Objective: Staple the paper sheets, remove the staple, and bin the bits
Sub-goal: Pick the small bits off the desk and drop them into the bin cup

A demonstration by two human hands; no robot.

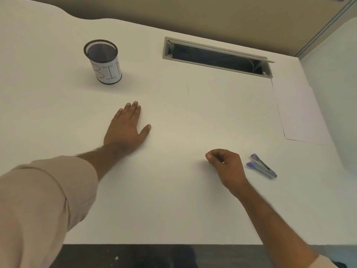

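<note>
Paper sheets, white on a white desk and hard to tell from it, lie flat under and between the two hands; their edges show only faintly. Another sheet lies further off, beyond and to the right of the right hand. The left hand presses flat, palm down, fingers stretched out and thumb spread. The right hand is curled, thumb and fingertips pinched together; whether anything sits between them is too small to tell. Just right of that hand a stapler with purple tips lies on its side, apart from the fingers. Beyond the left hand, well apart, stands a mesh cup labelled BIN. Further back, an open cable slot is set into the desk.
</note>
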